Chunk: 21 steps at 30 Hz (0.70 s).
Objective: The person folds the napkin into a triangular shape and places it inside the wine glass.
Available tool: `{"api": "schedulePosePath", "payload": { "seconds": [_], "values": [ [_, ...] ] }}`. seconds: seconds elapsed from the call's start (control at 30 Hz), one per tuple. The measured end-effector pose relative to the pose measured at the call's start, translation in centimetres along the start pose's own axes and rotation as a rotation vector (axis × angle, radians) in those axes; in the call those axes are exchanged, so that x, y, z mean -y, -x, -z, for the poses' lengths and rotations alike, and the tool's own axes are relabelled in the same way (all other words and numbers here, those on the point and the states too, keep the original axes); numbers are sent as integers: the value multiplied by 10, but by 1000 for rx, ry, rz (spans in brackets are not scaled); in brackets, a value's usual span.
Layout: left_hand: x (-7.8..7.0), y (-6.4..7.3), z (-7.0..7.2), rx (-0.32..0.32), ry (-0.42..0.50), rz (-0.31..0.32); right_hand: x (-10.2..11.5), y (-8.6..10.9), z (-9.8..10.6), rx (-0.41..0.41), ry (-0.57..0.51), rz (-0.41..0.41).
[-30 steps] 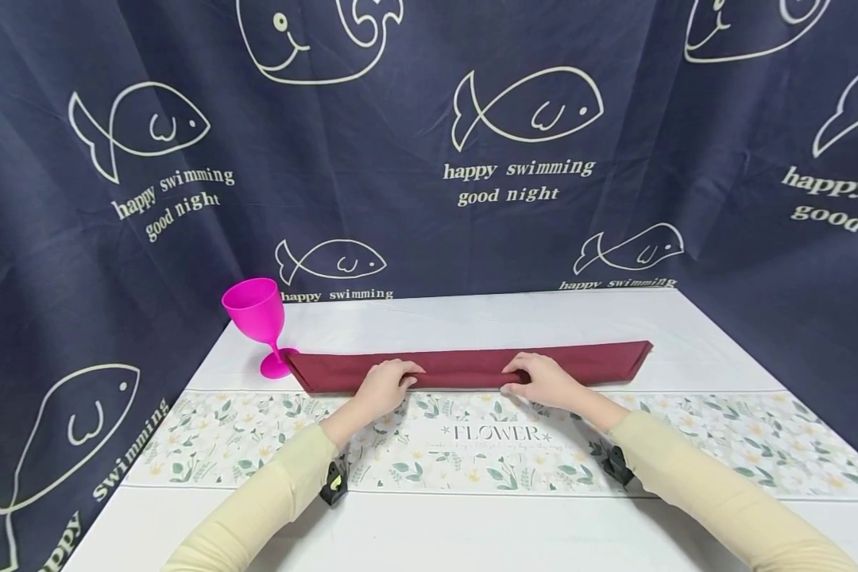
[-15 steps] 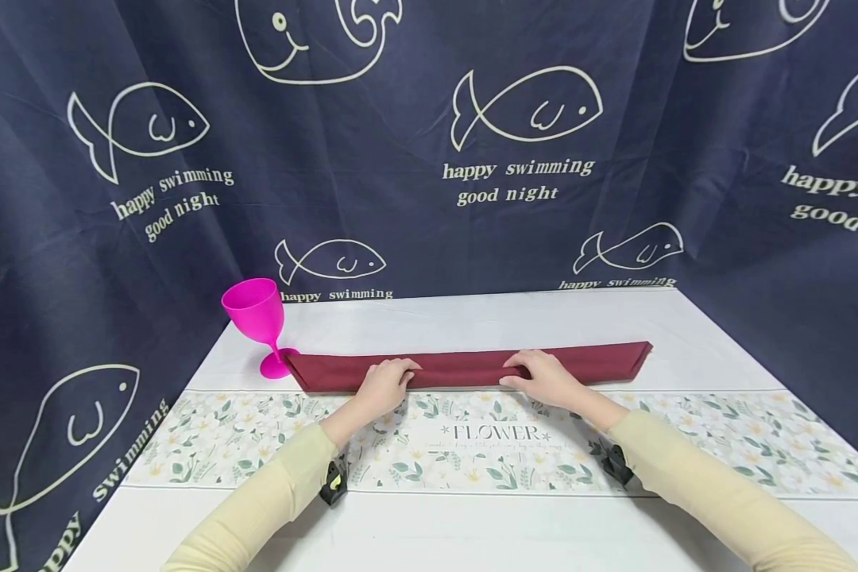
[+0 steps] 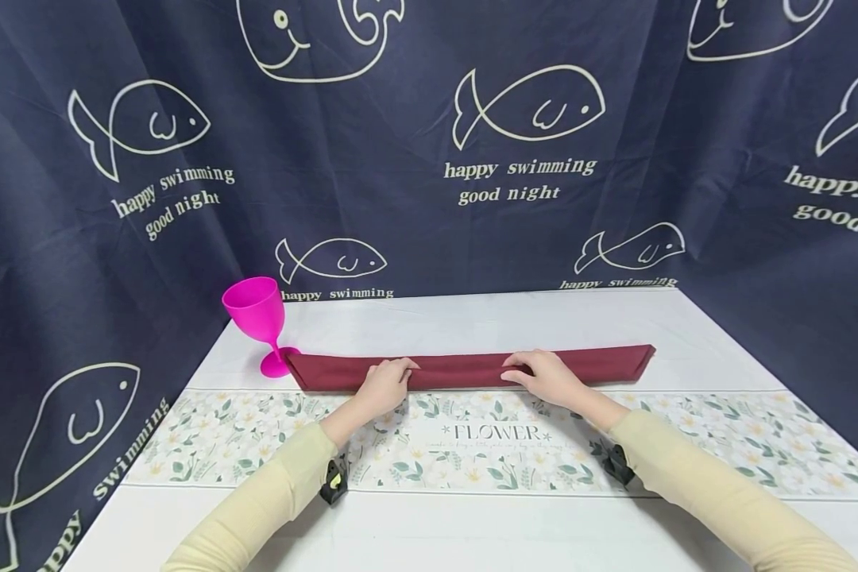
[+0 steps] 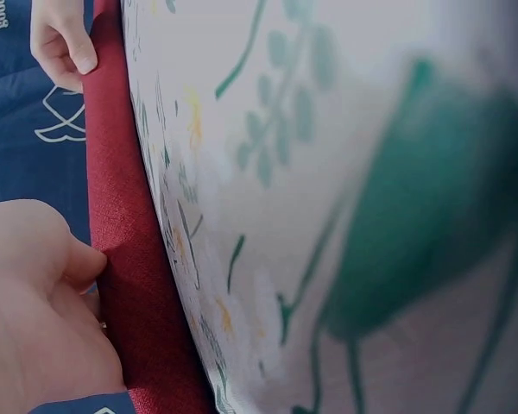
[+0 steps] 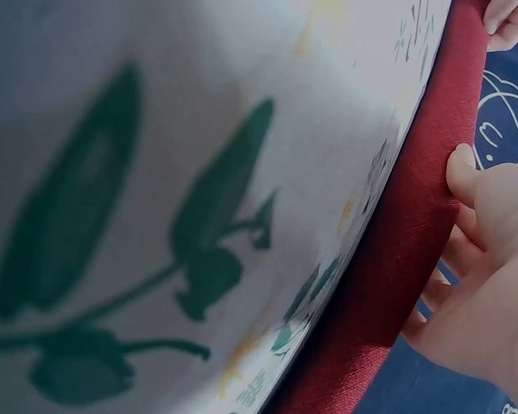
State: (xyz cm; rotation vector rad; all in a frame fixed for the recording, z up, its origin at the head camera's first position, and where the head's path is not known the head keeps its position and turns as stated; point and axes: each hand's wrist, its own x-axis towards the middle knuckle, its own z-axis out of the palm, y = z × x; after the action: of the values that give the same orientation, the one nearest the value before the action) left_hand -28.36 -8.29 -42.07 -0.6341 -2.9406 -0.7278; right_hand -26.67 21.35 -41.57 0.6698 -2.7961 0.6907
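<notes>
A dark red cloth (image 3: 465,371), folded into a long narrow band with slanted ends, lies across the white table. My left hand (image 3: 386,387) grips it left of the middle, fingertips over its top. To the right, my right hand (image 3: 546,378) holds the band with thumb low on the near side and fingers reaching over. In the left wrist view, the thumb and fingers of the left hand (image 4: 47,306) curl at the cloth's (image 4: 129,207) edge. The right wrist view has the right hand's thumb (image 5: 463,172) on the cloth (image 5: 414,198), its fingers partly hidden behind.
A bright pink goblet (image 3: 256,311) stands at the back left, its foot right by the cloth's left end. Beneath the forearms runs a floral strip (image 3: 257,445) printed FLOWER on the white tabletop (image 3: 486,524). A navy fish-print curtain (image 3: 400,183) hangs behind and on both sides.
The near edge of the cloth, a raised roll between the hands earlier, now lies smoother against the band. Both hands have stayed nearly in place, with small finger movements.
</notes>
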Motion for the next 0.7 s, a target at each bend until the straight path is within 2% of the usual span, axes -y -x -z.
{"api": "schedulePosePath", "payload": {
  "seconds": [0.37,0.7],
  "values": [
    [2,1,0,34,26,9,-1,0,1,16,-38,22],
    [3,1,-1,16,-10,-11,-2,0,2,14,-13,19]
  ]
}}
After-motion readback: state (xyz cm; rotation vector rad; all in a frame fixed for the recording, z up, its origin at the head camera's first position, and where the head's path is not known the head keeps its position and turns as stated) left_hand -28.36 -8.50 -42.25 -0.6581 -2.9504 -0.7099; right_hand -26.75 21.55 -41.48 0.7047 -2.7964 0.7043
